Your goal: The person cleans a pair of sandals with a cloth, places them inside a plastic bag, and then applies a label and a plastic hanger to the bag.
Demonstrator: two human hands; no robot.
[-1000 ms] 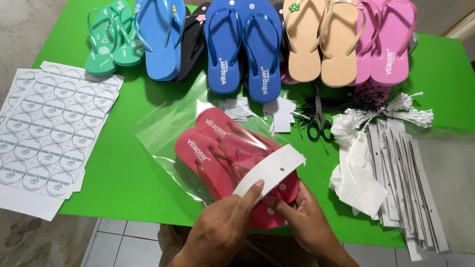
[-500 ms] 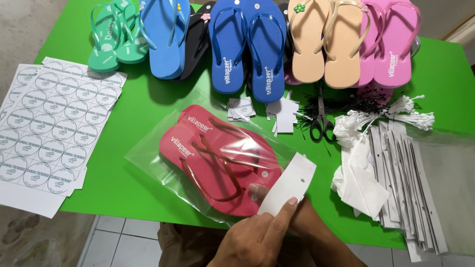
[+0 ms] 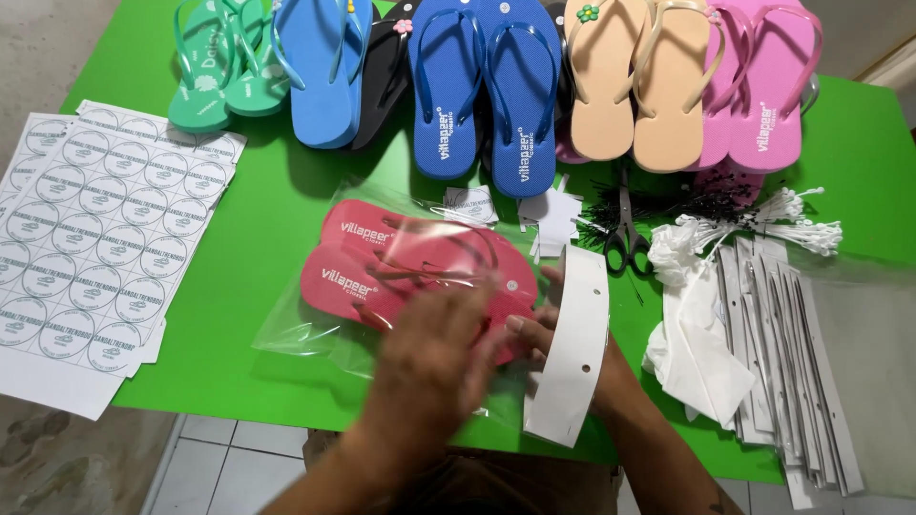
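We've got the pair of red flip-flops inside a clear plastic bag near the front edge of the green table, approx. mid-table; our left hand lies over the bag's open end, blurred, so we can't tell if the fingers pinch the film or just press flat on it; our right hand is mostly hidden behind the white card strip, thumb side against the soles, and seems to hold that strip upright, though the grip itself isn't visible.

Handling, as we judge it: foam soles are light, springy, not fragile; bag film is thin, slippery, creases easily, so best taken at the mouth corners w/ a pinch, not mid-panel; card strip is stiff-ish but bends, w/ punched holes, so hold by the long edges to keep it flat.

Around us: sticker sheets at left; more flip-flops across the back, e.g. the blue pair; scissors and a stack of white strips at right.
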